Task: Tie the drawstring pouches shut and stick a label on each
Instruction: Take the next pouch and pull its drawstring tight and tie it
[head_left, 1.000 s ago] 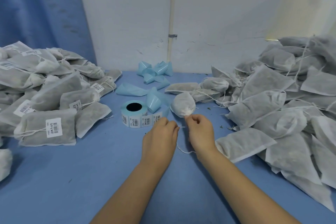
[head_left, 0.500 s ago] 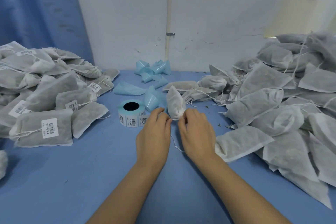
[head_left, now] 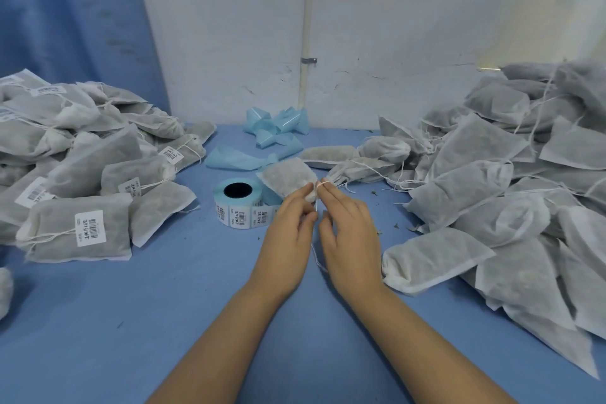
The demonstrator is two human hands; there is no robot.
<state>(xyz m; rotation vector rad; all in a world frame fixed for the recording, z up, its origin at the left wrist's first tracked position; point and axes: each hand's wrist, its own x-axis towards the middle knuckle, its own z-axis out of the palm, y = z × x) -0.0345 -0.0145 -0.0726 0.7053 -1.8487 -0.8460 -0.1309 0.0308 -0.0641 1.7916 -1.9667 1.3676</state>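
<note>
Both hands meet over the middle of the blue table [head_left: 164,305], and between them they hold one grey pouch [head_left: 288,177] just above the surface. The pouch lies tilted, with its body pointing away to the left and its gathered neck turned toward the fingers. The left hand [head_left: 288,233] grips this neck with the thumb and the curled fingertips. The right hand [head_left: 351,233] pinches the white drawstring [head_left: 315,207] close to the neck; a loop of it passes over the index fingertip, and the loose end hangs down between the two hands. Just beside the pouch, on its left, the roll of labels [head_left: 239,203] lies flat with barcodes on its outer side. A pile of labelled pouches [head_left: 78,174] fills the left side of the table, and a bigger pile of unlabelled pouches [head_left: 492,190] fills the right side. Light blue backing strips [head_left: 275,128] lie crumpled near the white wall [head_left: 393,26].
</note>
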